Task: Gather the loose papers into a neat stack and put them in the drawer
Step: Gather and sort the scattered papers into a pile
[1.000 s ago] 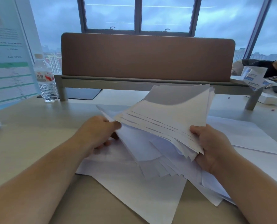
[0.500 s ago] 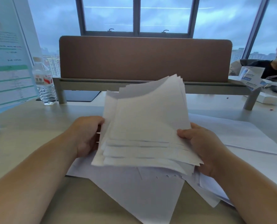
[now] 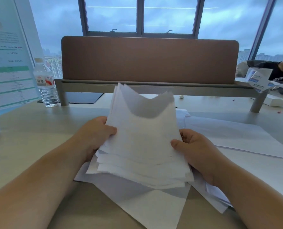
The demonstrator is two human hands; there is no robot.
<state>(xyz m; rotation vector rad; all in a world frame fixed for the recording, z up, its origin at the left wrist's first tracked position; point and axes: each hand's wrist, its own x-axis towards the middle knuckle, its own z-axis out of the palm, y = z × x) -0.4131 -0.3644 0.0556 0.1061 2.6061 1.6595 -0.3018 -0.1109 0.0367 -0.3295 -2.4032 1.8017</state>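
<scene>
Step in hand: squaring. Left hand (image 3: 94,138) and right hand (image 3: 197,152) gripped paper bundle (image 3: 144,139) by its side edges, raised mid-frame over desk (image 3: 30,138). Near edges staggered. Loose sheets (image 3: 236,136) lay at 3 o'clock. Next: tap edges flush, collect rest. Drawer not visible.

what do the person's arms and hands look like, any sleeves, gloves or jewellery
Both forearms are bare from the bottom edge of the frame up to the wrists: no sleeves show. The left hand and right hand wear no gloves, and no watch, bracelet or ring can be seen on the parts in view. The nails look short and unpainted. No markings show.
</scene>
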